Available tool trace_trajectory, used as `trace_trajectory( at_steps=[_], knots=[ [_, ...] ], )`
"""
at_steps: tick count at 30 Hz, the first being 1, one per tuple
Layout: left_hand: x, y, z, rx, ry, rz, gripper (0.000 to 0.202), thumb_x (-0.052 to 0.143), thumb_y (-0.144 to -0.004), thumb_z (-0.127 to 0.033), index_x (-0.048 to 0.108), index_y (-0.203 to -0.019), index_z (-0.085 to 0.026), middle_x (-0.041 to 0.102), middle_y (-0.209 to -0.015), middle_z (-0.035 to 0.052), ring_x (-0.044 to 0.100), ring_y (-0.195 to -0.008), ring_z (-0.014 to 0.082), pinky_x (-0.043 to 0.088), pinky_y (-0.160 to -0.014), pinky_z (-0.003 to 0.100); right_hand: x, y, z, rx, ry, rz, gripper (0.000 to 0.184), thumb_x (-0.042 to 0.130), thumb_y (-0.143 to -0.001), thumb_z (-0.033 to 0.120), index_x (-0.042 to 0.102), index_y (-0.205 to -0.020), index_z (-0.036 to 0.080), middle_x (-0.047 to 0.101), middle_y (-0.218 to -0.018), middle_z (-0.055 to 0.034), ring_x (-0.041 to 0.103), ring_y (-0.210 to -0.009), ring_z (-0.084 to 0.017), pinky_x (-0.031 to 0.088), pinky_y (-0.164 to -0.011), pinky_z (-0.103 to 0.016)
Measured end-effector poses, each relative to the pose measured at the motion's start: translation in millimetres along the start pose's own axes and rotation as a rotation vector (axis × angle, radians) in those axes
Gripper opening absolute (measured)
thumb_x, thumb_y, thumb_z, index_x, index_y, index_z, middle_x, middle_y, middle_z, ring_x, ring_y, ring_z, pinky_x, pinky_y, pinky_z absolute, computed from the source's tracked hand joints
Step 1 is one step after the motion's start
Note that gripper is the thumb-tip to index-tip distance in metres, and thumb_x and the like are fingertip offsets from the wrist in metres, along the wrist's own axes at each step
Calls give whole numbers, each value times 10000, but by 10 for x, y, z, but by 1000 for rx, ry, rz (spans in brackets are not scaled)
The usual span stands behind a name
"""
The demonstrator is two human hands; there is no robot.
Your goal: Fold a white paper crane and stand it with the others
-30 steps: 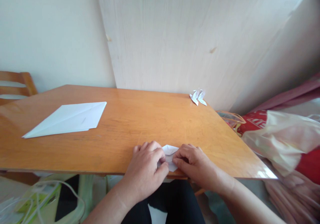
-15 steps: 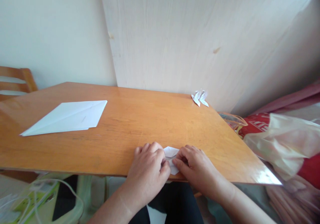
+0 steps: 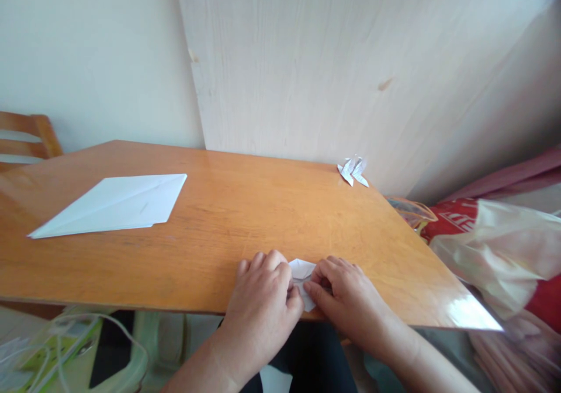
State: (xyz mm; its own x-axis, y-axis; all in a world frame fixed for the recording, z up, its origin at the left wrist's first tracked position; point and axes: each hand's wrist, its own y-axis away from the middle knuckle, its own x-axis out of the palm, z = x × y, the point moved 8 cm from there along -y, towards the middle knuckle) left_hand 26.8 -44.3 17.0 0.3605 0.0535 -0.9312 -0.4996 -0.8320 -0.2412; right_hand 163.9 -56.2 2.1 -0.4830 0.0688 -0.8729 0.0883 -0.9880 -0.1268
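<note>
A small white folded paper piece (image 3: pixel 301 271) lies at the near edge of the orange wooden table (image 3: pixel 228 217). My left hand (image 3: pixel 262 302) has its fingers curled and pinches the paper's left side. From the right, my right hand (image 3: pixel 346 299) pinches the same piece with thumb and bent fingers. Most of the paper is hidden under both hands; only its top corner and a bottom tip show.
A larger folded white sheet (image 3: pixel 113 204) lies at the table's left. A finished small paper figure (image 3: pixel 353 171) sits at the far right corner by a leaning pale board (image 3: pixel 333 59). Plastic bags (image 3: pixel 495 252) crowd the right; a wooden chair (image 3: pixel 26 138) stands far left.
Both hands stayed on the small paper and drew slightly closer together over it, covering more of it. The view shifted a little.
</note>
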Motion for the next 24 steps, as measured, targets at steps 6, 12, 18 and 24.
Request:
trace_trajectory(
  at_steps=[6, 12, 18, 24],
  knots=[
    [-4, 8, 2, -5, 1, -1, 82, 569, -845, -202, 532, -776, -227, 616, -932, 43, 530, -911, 254, 332, -764, 413, -19, 9, 14, 13, -10, -19, 138, 648, -864, 225, 598, -736, 217, 646, -776, -5, 566, -751, -178, 332, -681, -318],
    [-5, 13, 26, -11, 36, 0, 50, 574, -836, -193, 556, -851, -237, 633, -942, 37, 541, -938, 262, 327, -781, 417, -28, 14, 4, -11, -19, -49, 122, 644, -846, 231, 573, -748, 215, 646, -767, -10, 571, -732, -170, 331, -674, -312],
    [-16, 35, 21, 27, 95, -4, 310, 580, -848, -171, 593, -1123, -312, 634, -1015, 19, 544, -996, 264, 327, -842, 425, -23, 19, -25, -7, -23, -63, 107, 642, -841, 217, 562, -771, 215, 643, -784, -5, 570, -741, -169, 328, -687, -308],
    [-34, 44, -12, 63, 43, 25, 147, 575, -880, -186, 651, -926, -302, 619, -968, 9, 543, -962, 248, 314, -812, 417, -20, 16, -34, -7, -49, -35, 129, 648, -864, 245, 562, -772, 216, 635, -790, 2, 563, -747, -162, 323, -680, -301]
  ],
)
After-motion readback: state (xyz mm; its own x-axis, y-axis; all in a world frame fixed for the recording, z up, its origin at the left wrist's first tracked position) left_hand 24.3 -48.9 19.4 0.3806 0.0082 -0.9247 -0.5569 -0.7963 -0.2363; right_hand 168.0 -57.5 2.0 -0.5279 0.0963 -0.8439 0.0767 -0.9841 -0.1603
